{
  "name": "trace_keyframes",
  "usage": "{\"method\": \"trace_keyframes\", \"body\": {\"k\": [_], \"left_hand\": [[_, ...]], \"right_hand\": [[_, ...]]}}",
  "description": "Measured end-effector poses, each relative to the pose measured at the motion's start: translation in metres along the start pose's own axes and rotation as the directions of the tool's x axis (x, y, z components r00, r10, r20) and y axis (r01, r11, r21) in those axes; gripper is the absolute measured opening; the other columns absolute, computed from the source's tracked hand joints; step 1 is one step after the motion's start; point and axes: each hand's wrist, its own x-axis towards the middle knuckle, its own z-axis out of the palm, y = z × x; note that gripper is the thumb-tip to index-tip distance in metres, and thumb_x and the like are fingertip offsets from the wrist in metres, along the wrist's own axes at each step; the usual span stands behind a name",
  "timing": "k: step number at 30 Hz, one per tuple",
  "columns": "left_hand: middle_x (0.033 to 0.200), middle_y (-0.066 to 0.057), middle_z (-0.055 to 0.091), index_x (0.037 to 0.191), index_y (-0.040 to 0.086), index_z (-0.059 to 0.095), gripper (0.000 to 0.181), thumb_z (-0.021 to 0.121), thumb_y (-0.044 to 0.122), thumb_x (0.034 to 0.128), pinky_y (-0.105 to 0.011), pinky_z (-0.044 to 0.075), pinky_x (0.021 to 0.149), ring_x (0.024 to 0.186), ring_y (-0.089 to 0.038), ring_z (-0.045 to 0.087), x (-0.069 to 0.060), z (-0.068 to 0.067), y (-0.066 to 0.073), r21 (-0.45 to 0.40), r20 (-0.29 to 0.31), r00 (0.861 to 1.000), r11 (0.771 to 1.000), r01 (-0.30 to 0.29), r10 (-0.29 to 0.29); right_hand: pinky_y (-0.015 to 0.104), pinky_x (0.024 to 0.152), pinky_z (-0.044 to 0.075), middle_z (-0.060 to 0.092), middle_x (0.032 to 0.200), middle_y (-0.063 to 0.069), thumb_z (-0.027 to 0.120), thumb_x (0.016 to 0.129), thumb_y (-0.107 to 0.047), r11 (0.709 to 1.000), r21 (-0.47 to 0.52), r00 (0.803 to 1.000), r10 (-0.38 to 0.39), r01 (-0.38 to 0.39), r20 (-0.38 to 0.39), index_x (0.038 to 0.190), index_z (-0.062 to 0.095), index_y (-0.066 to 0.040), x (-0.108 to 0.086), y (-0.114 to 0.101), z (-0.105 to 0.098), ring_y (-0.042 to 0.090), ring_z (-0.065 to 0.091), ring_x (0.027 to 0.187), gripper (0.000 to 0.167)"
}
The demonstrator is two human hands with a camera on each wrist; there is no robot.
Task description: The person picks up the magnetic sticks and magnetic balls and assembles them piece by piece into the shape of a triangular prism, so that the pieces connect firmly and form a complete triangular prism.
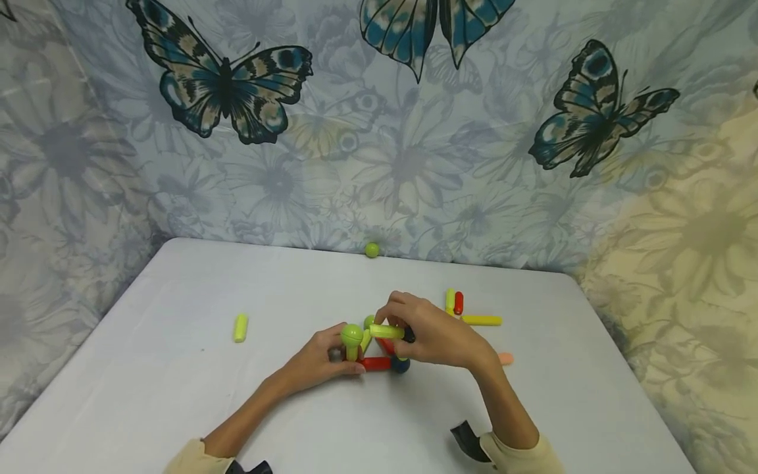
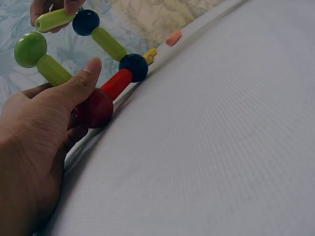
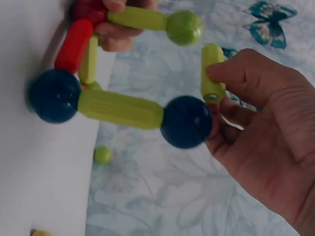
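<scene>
My left hand (image 1: 326, 355) grips a corner of a magnetic ball-and-rod frame, its fingers around the red ball (image 2: 97, 109) and the foot of an upright yellow-green rod (image 3: 137, 17). A green ball (image 1: 352, 334) tops that rod. From the red ball a red rod (image 1: 376, 363) runs to a blue ball (image 3: 55, 96), whose upright rod (image 3: 120, 109) bears another blue ball (image 3: 186, 122). Beside this upper ball, my right hand (image 1: 432, 332) pinches a loose yellow-green magnetic rod (image 3: 212, 71) between thumb and fingers. Whether rod and blue ball touch cannot be told.
A yellow-green rod (image 1: 240, 328) lies on the white table (image 1: 148, 375) at left. Behind the right hand are a yellow rod (image 1: 482, 320), a short red rod (image 1: 458, 303) and a yellow-green one (image 1: 450, 300). A green ball (image 1: 372, 250) sits at the far edge, near the wall.
</scene>
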Motion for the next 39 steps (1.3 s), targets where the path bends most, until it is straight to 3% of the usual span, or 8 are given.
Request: {"method": "trace_keyframes", "body": {"k": [6, 20, 25, 28, 31, 34, 37, 39], "left_hand": [[0.11, 0.005, 0.065, 0.1, 0.018, 0.072, 0.019, 0.084, 0.028, 0.0888, -0.023, 0.053, 0.086, 0.093, 0.0, 0.058, 0.003, 0.005, 0.0, 0.004, 0.017, 0.999, 1.0, -0.029, 0.029], [0.101, 0.007, 0.059, 0.098, 0.018, 0.07, 0.019, 0.084, 0.027, 0.0888, -0.02, 0.049, 0.076, 0.085, -0.006, 0.057, 0.004, 0.008, -0.003, 0.058, 0.006, 0.996, 0.995, -0.084, 0.084], [0.097, 0.007, 0.058, 0.096, 0.019, 0.069, 0.015, 0.083, 0.024, 0.0908, -0.02, 0.048, 0.074, 0.084, -0.012, 0.058, 0.005, 0.008, -0.003, 0.014, -0.001, 0.997, 0.997, -0.079, 0.079], [0.094, 0.006, 0.059, 0.096, 0.018, 0.069, 0.015, 0.082, 0.022, 0.0916, -0.021, 0.048, 0.071, 0.081, -0.012, 0.058, 0.004, 0.008, -0.004, 0.004, -0.012, 0.996, 0.996, -0.084, 0.084], [0.093, 0.005, 0.06, 0.097, 0.018, 0.069, 0.014, 0.081, 0.021, 0.0918, -0.022, 0.048, 0.068, 0.078, -0.012, 0.057, 0.006, 0.006, -0.004, 0.01, -0.041, 0.996, 0.997, -0.082, 0.083], [0.093, 0.004, 0.059, 0.097, 0.017, 0.07, 0.013, 0.081, 0.021, 0.0922, -0.022, 0.047, 0.067, 0.077, -0.013, 0.057, 0.007, 0.005, -0.005, 0.028, -0.083, 0.995, 0.998, -0.058, 0.06], [0.092, 0.003, 0.058, 0.095, 0.015, 0.07, 0.013, 0.082, 0.019, 0.0914, -0.022, 0.047, 0.066, 0.076, -0.013, 0.057, 0.006, 0.003, -0.006, 0.044, -0.119, 0.992, 0.998, -0.039, 0.044], [0.091, 0.003, 0.058, 0.094, 0.014, 0.07, 0.014, 0.083, 0.018, 0.0901, -0.022, 0.048, 0.066, 0.076, -0.012, 0.057, 0.005, 0.002, -0.006, 0.048, -0.131, 0.991, 0.998, -0.033, 0.039]], "right_hand": [[0.021, 0.08, 0.052, 0.058, 0.099, -0.005, 0.075, 0.088, -0.001, 0.998, -0.059, 0.999, -0.008, 0.011, 0.042, 0.114, 0.072, -0.011, 0.0, 0.0, 0.008, 0.007, 0.053, 0.088, 0.028], [0.023, 0.082, 0.05, 0.06, 0.101, -0.006, 0.077, 0.09, -0.006, 0.995, -0.102, 0.998, 0.012, -0.006, 0.065, 0.116, 0.071, -0.014, -0.003, 0.005, 0.005, 0.013, 0.054, 0.093, 0.028], [0.027, 0.088, 0.052, 0.062, 0.109, -0.007, 0.076, 0.096, -0.023, 0.998, -0.049, 0.997, 0.04, -0.037, 0.065, 0.129, 0.066, -0.018, -0.009, 0.008, -0.002, 0.013, 0.057, 0.103, 0.034], [0.032, 0.092, 0.054, 0.065, 0.117, -0.004, 0.069, 0.102, -0.032, 0.997, -0.009, 0.997, 0.083, -0.083, 0.008, 0.138, 0.061, -0.018, -0.016, 0.017, -0.014, 0.011, 0.059, 0.108, 0.039], [0.034, 0.085, 0.055, 0.069, 0.112, 0.002, 0.063, 0.106, -0.023, 0.988, -0.021, 0.982, 0.146, -0.15, -0.118, 0.137, 0.06, -0.011, -0.025, 0.032, -0.032, 0.014, 0.062, 0.1, 0.034], [0.034, 0.079, 0.055, 0.072, 0.103, 0.006, 0.061, 0.105, -0.013, 0.966, -0.057, 0.947, 0.236, -0.254, -0.216, 0.132, 0.062, -0.004, -0.037, 0.049, -0.048, 0.019, 0.065, 0.092, 0.028], [0.032, 0.074, 0.052, 0.072, 0.095, 0.008, 0.063, 0.104, -0.009, 0.936, -0.074, 0.917, 0.319, -0.345, -0.241, 0.128, 0.063, 0.0, -0.047, 0.066, -0.056, 0.02, 0.064, 0.085, 0.026], [0.029, 0.07, 0.05, 0.07, 0.091, 0.01, 0.063, 0.103, -0.008, 0.925, -0.077, 0.91, 0.348, -0.373, -0.227, 0.126, 0.063, 0.003, -0.05, 0.076, -0.056, 0.019, 0.061, 0.078, 0.026]]}}
